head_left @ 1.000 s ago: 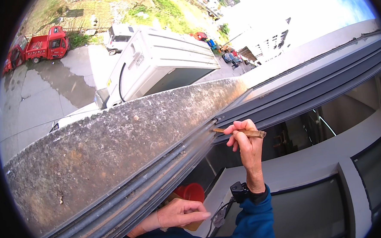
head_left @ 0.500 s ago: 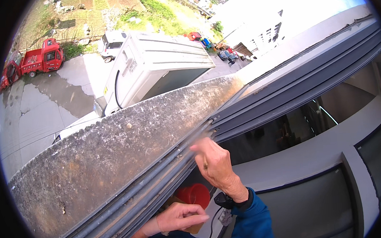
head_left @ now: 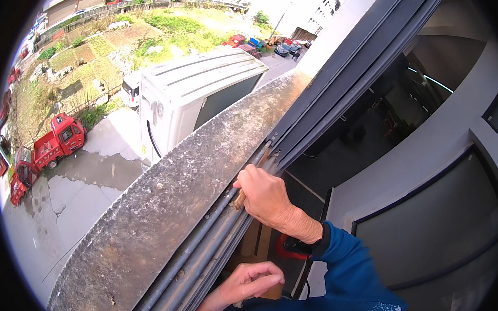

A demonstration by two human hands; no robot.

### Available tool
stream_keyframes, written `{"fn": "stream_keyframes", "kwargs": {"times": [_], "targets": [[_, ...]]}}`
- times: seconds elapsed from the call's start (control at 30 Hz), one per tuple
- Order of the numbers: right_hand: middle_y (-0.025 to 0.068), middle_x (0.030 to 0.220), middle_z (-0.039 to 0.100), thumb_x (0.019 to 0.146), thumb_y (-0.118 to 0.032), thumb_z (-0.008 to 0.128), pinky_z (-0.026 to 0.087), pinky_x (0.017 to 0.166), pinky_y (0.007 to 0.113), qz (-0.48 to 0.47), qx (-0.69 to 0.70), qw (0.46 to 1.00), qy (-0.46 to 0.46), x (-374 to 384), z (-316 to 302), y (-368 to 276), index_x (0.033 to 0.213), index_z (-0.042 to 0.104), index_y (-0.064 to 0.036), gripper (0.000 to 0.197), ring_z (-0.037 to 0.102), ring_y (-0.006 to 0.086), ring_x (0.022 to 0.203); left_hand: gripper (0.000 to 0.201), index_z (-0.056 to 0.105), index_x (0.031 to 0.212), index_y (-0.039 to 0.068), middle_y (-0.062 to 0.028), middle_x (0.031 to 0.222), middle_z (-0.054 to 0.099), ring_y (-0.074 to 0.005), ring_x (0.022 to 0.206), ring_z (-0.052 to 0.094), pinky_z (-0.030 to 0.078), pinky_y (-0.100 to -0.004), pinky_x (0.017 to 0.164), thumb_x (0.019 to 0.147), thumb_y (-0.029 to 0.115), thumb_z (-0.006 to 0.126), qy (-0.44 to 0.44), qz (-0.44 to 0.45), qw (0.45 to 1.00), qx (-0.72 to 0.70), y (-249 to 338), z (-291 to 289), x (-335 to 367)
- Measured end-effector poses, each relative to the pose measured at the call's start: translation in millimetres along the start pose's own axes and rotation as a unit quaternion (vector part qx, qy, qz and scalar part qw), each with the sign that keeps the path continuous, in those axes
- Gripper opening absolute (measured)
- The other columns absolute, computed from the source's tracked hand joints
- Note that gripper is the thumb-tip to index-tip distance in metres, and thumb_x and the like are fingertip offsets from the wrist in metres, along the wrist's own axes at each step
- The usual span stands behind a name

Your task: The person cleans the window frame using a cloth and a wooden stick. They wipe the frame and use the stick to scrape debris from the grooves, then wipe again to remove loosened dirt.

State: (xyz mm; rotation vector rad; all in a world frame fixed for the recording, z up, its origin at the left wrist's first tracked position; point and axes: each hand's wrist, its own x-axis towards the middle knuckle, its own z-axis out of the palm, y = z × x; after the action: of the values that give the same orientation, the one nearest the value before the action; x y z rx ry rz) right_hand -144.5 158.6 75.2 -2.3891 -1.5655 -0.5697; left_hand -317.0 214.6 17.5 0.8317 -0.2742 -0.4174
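My right hand (head_left: 264,195) is closed round a brush whose wooden handle (head_left: 239,201) sticks out below the fingers. Its head, blurred, is against the grooved window track (head_left: 208,245), close to the edge of the dark sliding window frame (head_left: 324,89). My left hand (head_left: 250,282) hangs near the inner side of the track, fingers loosely bent, thumb apart, with nothing seen in it. Beneath my right wrist a red bucket (head_left: 286,248) shows in part, mostly hidden by my arm.
Outside the track runs a rough, stained concrete ledge (head_left: 166,188) above a drop to the yard. A white box truck (head_left: 200,79) and a red three-wheeled cargo vehicle (head_left: 57,142) stand below. At right is a dark glass panel (head_left: 438,224) in a pale wall.
My view has tilted and turned, so the track runs more steeply. My right hand still works the brush by the frame edge. The bucket is now more covered by my arm.
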Motion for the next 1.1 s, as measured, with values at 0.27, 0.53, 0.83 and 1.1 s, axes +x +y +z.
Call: {"fn": "stream_keyframes", "kwargs": {"times": [0.27,0.53,0.83,1.1], "targets": [[0.0085,0.076,0.052,0.071,0.0,0.061,0.048,0.059,0.034,0.008,0.066,0.998,0.001,-13.2,-17.7,-31.1,0.08,0.052,-0.0047,0.014,0.059,0.0259,0.071,0.019,0.06,0.096,0.002,0.0029,0.067,0.048,-0.0024,0.057,0.038,0.028,-0.0182,0.05,0.094,0.02,0.053,0.012,-0.013,1.0,0.011,7.6,0.8,-1.1],[0.0094,0.073,0.048,0.075,-0.003,0.057,0.048,0.054,0.031,0.003,-0.01,1.0,0.025,-2.2,-0.9,-9.4,0.079,0.049,-0.0035,0.009,0.055,0.0234,0.064,0.019,0.06,0.096,0.002,0.0029,0.068,0.049,-0.0024,0.057,0.039,0.028,-0.0181,0.05,0.094,0.019,0.054,0.013,-0.019,1.0,0.0,6.7,-0.8,-0.2],[0.0104,0.07,0.05,0.066,0.003,0.06,0.047,0.054,0.035,-0.008,0.091,0.995,0.05,-2.8,-30.6,-24.3,0.077,0.054,-0.0029,0.014,0.057,0.0276,0.062,0.019,0.06,0.097,0.002,0.0028,0.066,0.049,-0.0025,0.055,0.039,0.028,-0.0179,0.049,0.093,0.02,0.055,0.012,-0.002,1.0,0.008,1.5,-3.0,0.9],[0.0114,0.079,0.055,0.072,0.004,0.055,0.05,0.059,0.038,0.04,0.04,0.997,0.044,18.7,-2.9,12.1,0.084,0.052,-0.0044,0.015,0.061,0.031,0.072,0.02,0.061,0.097,0.002,0.0028,0.067,0.05,-0.0023,0.054,0.038,0.028,-0.0178,0.048,0.094,0.02,0.055,0.014,-0.004,1.0,-0.002,1.0,-2.3,0.9]]}}
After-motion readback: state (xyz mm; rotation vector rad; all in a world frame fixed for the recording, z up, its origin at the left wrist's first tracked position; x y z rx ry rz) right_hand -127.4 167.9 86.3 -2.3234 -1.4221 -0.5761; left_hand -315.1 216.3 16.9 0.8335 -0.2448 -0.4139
